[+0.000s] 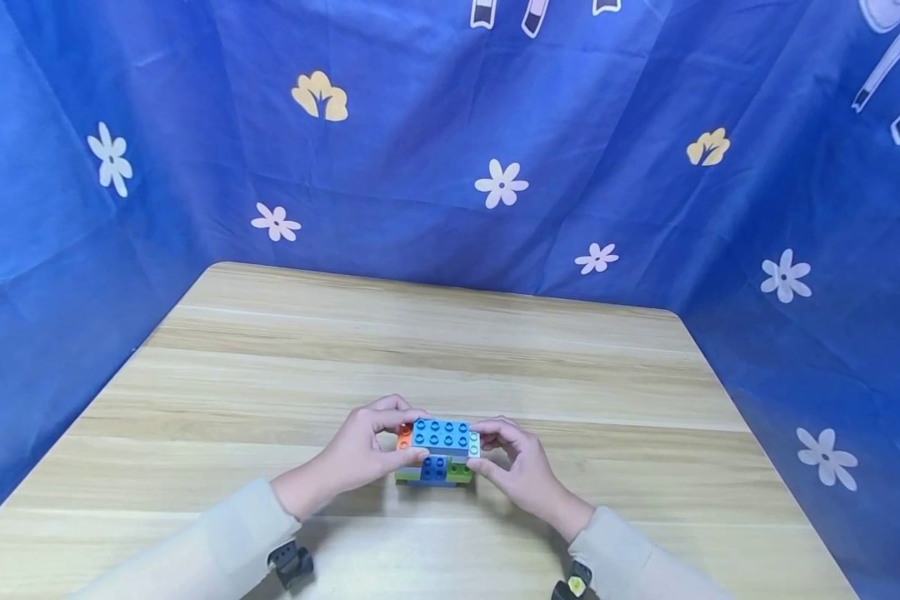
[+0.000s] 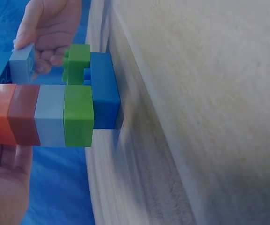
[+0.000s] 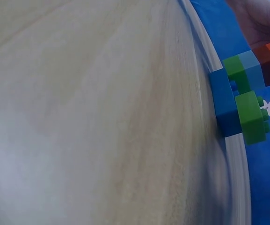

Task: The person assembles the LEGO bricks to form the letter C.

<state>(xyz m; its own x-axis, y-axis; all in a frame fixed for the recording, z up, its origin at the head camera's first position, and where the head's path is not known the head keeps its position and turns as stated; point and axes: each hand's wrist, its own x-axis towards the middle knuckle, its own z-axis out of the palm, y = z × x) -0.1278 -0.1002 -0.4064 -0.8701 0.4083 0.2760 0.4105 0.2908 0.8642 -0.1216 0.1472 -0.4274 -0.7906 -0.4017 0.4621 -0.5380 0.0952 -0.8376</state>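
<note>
My left hand (image 1: 356, 446) pinches the left end of a long blue toy building brick (image 1: 441, 435) on top, thumb in front and fingers behind. An orange brick (image 2: 1, 115) sits under that end, above brown, light blue and green bricks on a blue base brick (image 2: 104, 91). My right hand (image 1: 521, 471) pinches a small light blue brick (image 2: 22, 63) at the long brick's right end. In the left wrist view, a gap separates it from the lower green brick (image 2: 78, 63) on the base. The right wrist view shows only the right hand's edge.
The build stands on a wood-grain table (image 1: 450, 350), near its front middle. A blue cloth (image 1: 420, 167) with flowers hangs behind the table and along both sides. Black wrist devices (image 1: 291, 562) sit at both sleeves.
</note>
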